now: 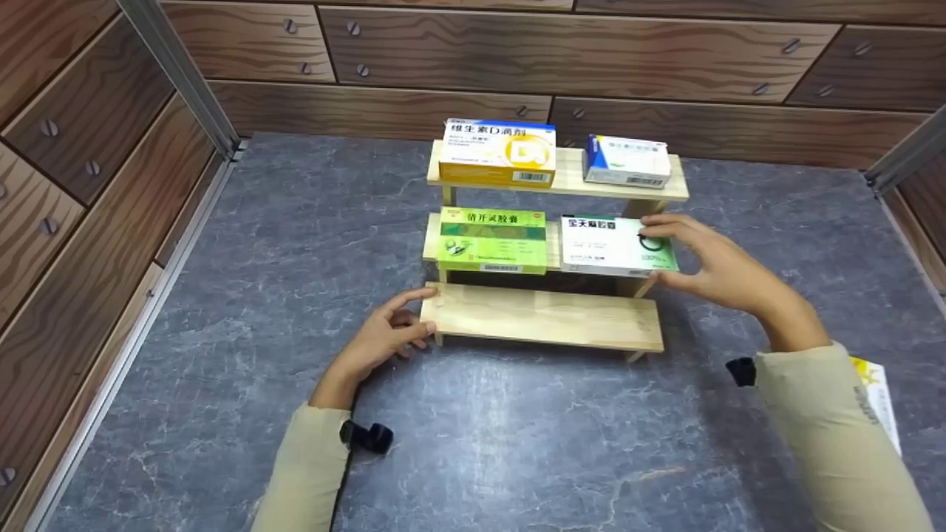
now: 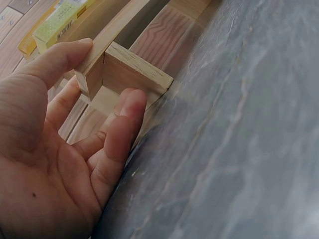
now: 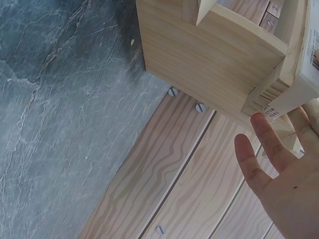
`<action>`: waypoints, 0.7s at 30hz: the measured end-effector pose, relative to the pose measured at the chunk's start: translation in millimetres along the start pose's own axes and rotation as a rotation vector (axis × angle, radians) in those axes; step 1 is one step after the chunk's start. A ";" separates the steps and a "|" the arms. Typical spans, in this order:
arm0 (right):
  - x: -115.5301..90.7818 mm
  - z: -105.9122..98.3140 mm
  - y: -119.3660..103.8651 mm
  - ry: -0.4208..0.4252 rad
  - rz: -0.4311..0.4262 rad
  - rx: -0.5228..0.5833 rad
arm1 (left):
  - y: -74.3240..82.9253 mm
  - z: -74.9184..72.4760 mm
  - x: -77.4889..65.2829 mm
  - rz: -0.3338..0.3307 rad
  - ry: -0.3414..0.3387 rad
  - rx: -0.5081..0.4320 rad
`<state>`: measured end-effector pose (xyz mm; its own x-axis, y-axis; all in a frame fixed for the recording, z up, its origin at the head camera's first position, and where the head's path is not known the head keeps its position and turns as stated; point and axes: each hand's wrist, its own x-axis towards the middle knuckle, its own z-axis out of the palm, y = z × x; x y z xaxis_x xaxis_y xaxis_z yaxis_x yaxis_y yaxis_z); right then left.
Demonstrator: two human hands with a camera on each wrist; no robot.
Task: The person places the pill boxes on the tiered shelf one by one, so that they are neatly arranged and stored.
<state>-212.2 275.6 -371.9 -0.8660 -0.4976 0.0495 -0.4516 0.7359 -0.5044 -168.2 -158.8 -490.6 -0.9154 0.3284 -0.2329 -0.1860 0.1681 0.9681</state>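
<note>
A three-tier wooden display rack stands on the grey marbled surface. My left hand grips the left end of its lowest step, thumb at the front corner and index finger at the back corner; in the left wrist view the thumb touches the step's edge. On the middle step, my right hand holds the right end of a white and green medicine box between thumb and fingers. Beside that box, to the left, leans a green medicine box. The right wrist view shows the fingers at the white box's lower end.
On the top step sit a yellow and white vitamin D box and a smaller blue and white box. Another white and yellow box lies partly hidden behind the right sleeve. Wood-patterned walls enclose the back and sides.
</note>
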 end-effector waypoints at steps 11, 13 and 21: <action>-2.2 0.1 -1.0 -0.013 0.039 0.014 | -3.3 -0.4 0.7 0.012 -0.001 0.019; -3.0 0.1 -1.2 -0.015 0.038 0.014 | -2.8 0.0 0.6 0.006 0.002 0.017; -10.8 -8.8 -2.9 0.047 0.012 0.023 | -0.7 1.2 0.2 0.012 0.012 0.017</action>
<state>-203.5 282.8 -363.3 -0.8805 -0.4666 0.0834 -0.4369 0.7305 -0.5249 -167.8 -157.7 -491.5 -0.9218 0.3190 -0.2203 -0.1692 0.1802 0.9690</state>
